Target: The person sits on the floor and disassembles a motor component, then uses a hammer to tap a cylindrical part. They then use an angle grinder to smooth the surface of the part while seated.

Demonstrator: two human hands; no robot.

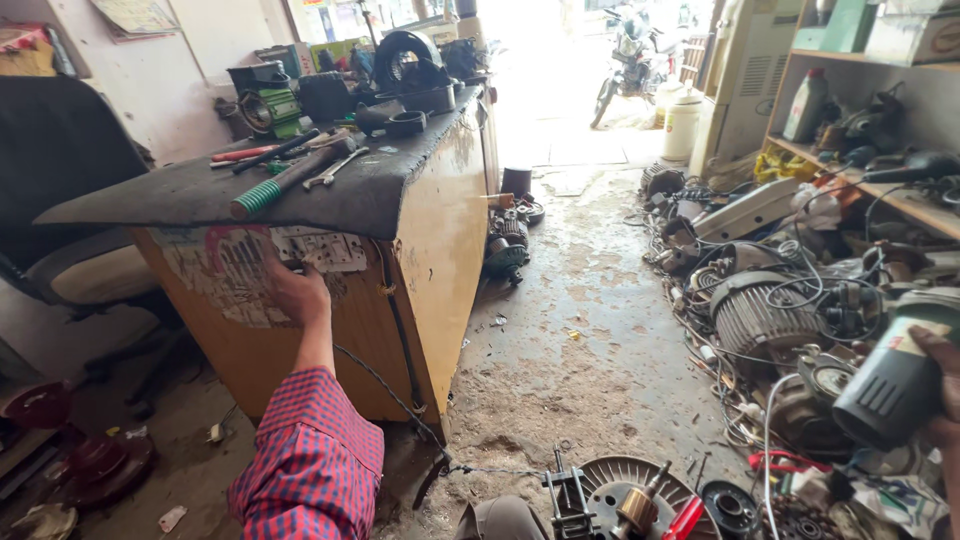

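My left hand (293, 290), on an arm in a red checked sleeve, reaches up to the white switch and socket board (318, 250) on the side of a wooden workbench (440, 240); the fingers touch the board's lower left part. A twisted cable (390, 390) runs down from the bench side to the floor. My right hand (945, 385) at the right edge holds a dark grey power tool (895, 375) with a green and white body, its vented end pointing down left. Only part of that hand shows.
A black mat covers the bench top, carrying a green-handled hammer (285, 180), spanners and dark parts. Motors, wire tangles and coils (760, 310) pile on the floor at right below shelves. A chair (90, 270) stands left. Metal parts (620, 500) lie by my knee.
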